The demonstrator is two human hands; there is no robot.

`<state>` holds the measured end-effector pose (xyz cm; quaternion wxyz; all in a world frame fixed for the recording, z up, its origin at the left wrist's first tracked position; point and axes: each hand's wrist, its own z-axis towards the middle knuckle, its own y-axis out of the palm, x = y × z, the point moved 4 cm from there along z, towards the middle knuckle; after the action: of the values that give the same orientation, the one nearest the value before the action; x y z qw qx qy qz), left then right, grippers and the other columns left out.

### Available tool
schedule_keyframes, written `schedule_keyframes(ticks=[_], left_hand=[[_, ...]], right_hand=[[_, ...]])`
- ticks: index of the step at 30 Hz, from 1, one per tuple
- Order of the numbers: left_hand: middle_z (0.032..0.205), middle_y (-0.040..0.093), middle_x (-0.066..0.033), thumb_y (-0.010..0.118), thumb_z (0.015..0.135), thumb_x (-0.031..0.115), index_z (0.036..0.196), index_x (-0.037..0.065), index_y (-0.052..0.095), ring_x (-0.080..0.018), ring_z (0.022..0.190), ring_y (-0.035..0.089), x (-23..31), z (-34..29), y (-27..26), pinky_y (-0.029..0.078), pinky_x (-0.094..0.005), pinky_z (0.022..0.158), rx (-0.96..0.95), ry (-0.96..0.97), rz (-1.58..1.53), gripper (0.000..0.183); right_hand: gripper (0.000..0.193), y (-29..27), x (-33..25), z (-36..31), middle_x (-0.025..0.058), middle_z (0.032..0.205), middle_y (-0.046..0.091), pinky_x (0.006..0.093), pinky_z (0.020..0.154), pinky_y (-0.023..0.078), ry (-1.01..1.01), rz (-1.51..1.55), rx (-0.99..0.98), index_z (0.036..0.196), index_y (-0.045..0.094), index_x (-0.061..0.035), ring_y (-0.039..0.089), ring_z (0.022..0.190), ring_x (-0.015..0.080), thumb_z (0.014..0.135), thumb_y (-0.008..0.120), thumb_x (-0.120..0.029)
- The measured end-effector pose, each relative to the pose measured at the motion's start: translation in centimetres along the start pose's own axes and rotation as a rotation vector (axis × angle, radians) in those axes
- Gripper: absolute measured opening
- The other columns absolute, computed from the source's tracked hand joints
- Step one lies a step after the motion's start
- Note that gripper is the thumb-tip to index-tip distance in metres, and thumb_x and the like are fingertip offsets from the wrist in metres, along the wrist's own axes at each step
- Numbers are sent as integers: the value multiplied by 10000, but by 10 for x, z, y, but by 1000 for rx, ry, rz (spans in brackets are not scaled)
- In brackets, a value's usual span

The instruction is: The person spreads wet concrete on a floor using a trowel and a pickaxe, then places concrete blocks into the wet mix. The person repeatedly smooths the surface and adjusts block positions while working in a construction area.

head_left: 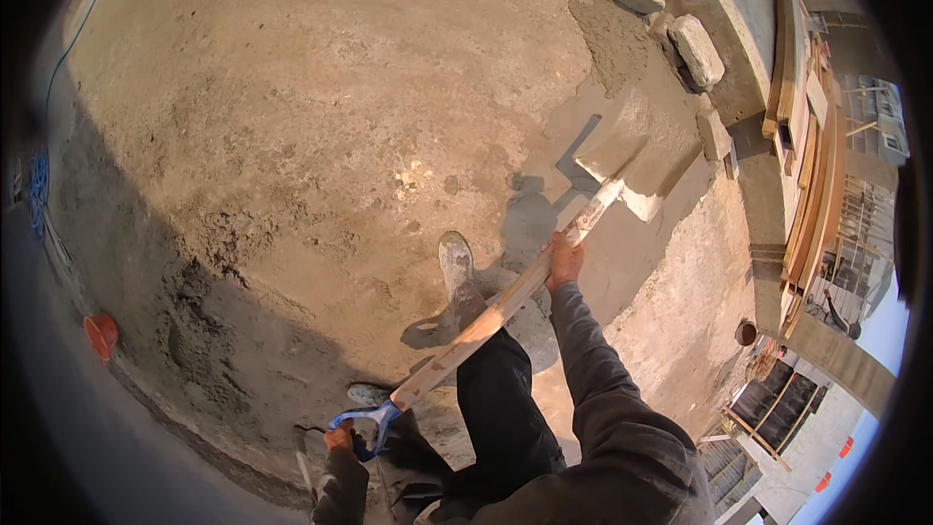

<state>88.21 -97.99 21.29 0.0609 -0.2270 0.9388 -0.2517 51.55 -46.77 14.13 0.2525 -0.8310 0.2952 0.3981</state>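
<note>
Shovel (520, 296) touches wet mortar (614, 53) near the ground's (311, 87) right edge. Left hand (340, 437) clasps its blue D-handle (386, 412), right hand (564, 261) its wooden shaft (457, 352), fingers wrapped.

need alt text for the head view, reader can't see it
A shovel is held two-handed, left hand on its blue handle, right hand farther down the wooden shaft. Its blade lies in wet grey mix near rough blocks.
</note>
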Motion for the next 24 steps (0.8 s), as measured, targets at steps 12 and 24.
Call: schedule_keyframes(ticks=[12, 24], left_hand=[[507, 507, -57, 630, 812, 67, 730, 19, 611, -172, 358, 473, -381, -28, -252, 389, -325, 356, 515, -56, -737, 96], [543, 415, -13, 642, 763, 170, 741, 72, 540, -146, 402, 395, -727, -159, -102, 312, -311, 343, 877, -1021, -1106, 143]], right_hand=[[215, 158, 239, -419, 68, 666, 514, 361, 446, 493, 283, -319, -830, 947, 463, -83, 561, 524, 194, 862, 628, -191], [228, 0, 551, -670, 112, 749, 546, 415, 444, 533, 475, -1169, -1256, 1019, 470, -31, 596, 528, 240, 871, 613, -129]])
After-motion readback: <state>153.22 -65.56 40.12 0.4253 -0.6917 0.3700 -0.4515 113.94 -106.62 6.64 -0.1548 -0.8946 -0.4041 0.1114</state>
